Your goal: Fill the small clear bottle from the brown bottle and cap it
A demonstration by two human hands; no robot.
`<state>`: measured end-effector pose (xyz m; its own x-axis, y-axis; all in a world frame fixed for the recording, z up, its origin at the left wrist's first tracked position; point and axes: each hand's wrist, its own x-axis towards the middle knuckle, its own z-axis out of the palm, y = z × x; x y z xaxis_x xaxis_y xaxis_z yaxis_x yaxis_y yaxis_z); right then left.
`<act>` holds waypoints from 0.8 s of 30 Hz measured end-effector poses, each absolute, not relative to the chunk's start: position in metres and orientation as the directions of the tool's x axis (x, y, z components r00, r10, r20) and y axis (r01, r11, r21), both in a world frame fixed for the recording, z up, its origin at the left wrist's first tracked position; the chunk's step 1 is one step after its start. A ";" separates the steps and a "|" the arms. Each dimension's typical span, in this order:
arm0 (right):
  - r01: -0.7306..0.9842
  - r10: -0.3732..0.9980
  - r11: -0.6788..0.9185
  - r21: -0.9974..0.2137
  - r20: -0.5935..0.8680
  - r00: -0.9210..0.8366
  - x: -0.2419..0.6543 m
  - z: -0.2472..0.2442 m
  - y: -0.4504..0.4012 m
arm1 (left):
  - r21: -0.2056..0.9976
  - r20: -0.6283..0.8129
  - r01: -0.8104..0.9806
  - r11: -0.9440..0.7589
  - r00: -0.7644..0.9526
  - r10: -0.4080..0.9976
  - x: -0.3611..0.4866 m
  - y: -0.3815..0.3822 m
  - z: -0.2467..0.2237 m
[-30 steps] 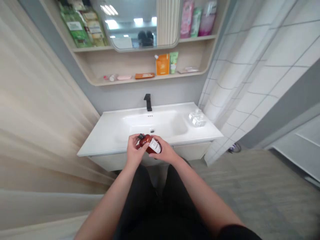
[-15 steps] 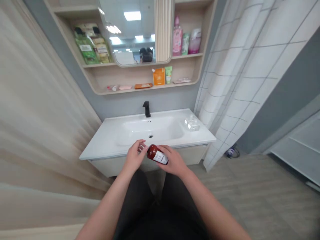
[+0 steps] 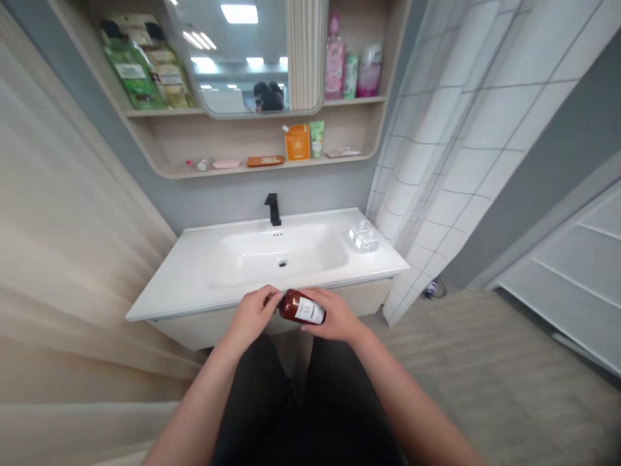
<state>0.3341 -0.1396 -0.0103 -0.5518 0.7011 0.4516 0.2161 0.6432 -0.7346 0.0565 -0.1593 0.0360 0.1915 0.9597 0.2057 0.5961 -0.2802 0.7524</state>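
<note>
A reddish-brown bottle [image 3: 290, 306] with a white label lies tilted on its side in front of the sink's front edge. My right hand [image 3: 338, 315] is wrapped round its base end, fingers over the top and thumb below. At the other end of the bottle, my left hand [image 3: 253, 315] is closed in a pinch, thumb and forefinger pressed together by the neck. Those fingertips hide the neck, so any cap there cannot be made out. Just beyond both hands is the white sink [image 3: 198, 268].
A black faucet [image 3: 273, 209] rises behind the basin. Clear containers [image 3: 363, 237] stand on the right of the counter. Above, a shelf cabinet [image 3: 169, 172] holds bottles, an orange pouch [image 3: 297, 142] and a green tube [image 3: 316, 138]. Curtains hang at left [image 3: 63, 259] and right [image 3: 422, 168].
My left fingers have moved from slightly apart to a pinch at the bottle's neck. The bottle has turned nearer to level. The view has shifted a little.
</note>
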 end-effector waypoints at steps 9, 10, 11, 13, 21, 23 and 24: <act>0.070 0.836 0.220 -0.973 0.151 -0.528 0.365 -0.021 -0.117 | 0.769 0.288 0.513 -0.380 0.252 0.924 0.047 -0.140 0.006; 0.101 0.899 0.245 -0.964 0.187 -0.396 0.373 -0.025 -0.111 | 0.756 0.287 0.555 -0.347 0.196 0.938 0.037 -0.131 0.000; 0.133 0.943 0.264 -0.955 0.227 -0.243 0.382 -0.029 -0.104 | 0.730 0.284 0.613 -0.302 0.131 0.950 0.025 -0.120 -0.006; 0.197 0.953 0.276 -0.941 0.295 0.069 0.407 -0.036 -0.087 | 0.640 0.253 0.746 -0.182 0.018 0.967 -0.005 -0.094 -0.016; 0.463 0.784 -0.011 -0.886 0.280 0.555 0.500 -0.047 -0.016 | 0.359 0.118 0.925 0.120 -0.173 0.978 -0.075 -0.007 -0.050; 0.496 0.787 -0.039 -0.868 0.279 0.550 0.507 -0.051 -0.003 | 0.328 0.076 0.942 0.064 -0.094 0.993 -0.074 0.001 -0.058; 0.505 0.795 -0.042 -0.862 0.277 0.540 0.509 -0.053 0.003 | 0.315 0.054 0.949 0.007 -0.025 0.998 -0.073 0.003 -0.062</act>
<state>0.5093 0.0030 -0.0528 0.5397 0.7949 0.2772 0.5049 -0.0422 -0.8621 -0.0728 0.0028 -0.0616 -0.0255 0.9982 0.0539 0.9492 0.0072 0.3147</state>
